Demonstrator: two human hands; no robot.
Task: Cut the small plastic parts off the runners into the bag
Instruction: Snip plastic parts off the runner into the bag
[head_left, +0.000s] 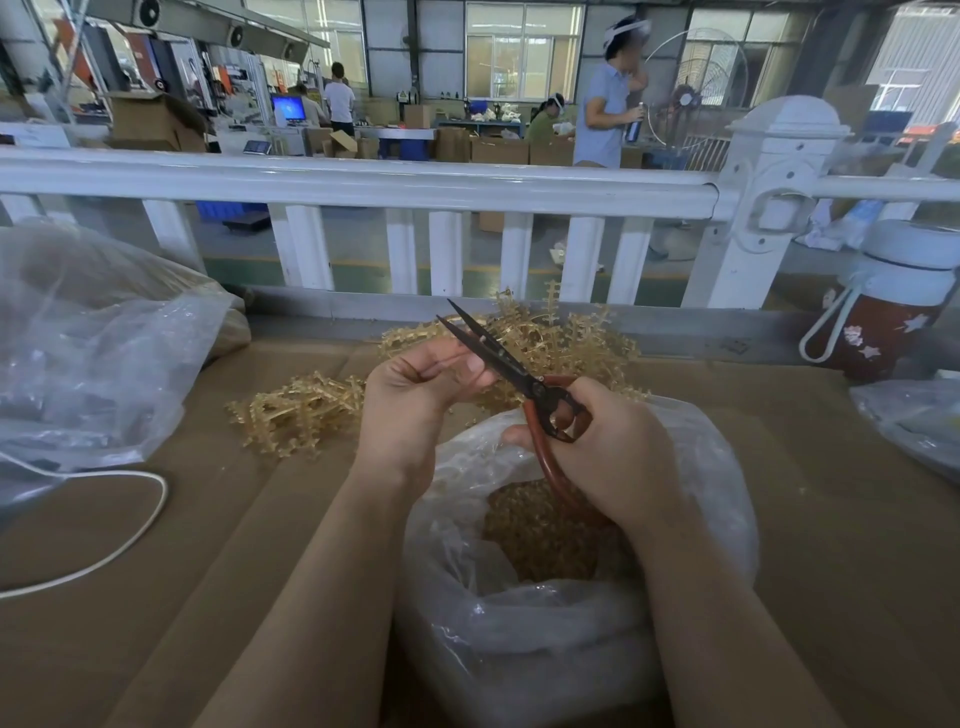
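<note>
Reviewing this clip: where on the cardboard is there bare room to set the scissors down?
Bare cardboard lies between the white cable and the open bag, and again right of that bag toward the red bottle. It is crowded behind the hands, where the runner piles sit.

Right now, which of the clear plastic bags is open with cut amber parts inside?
The clear plastic bag nearest the camera, under both hands: its mouth gapes open over loose amber parts. The large bag at left and the one at the right edge show none.

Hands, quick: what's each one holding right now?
Left hand: fingers pinch a runner piece at the blades.
Right hand: grips the scissors by the red handles, blades open.
</note>
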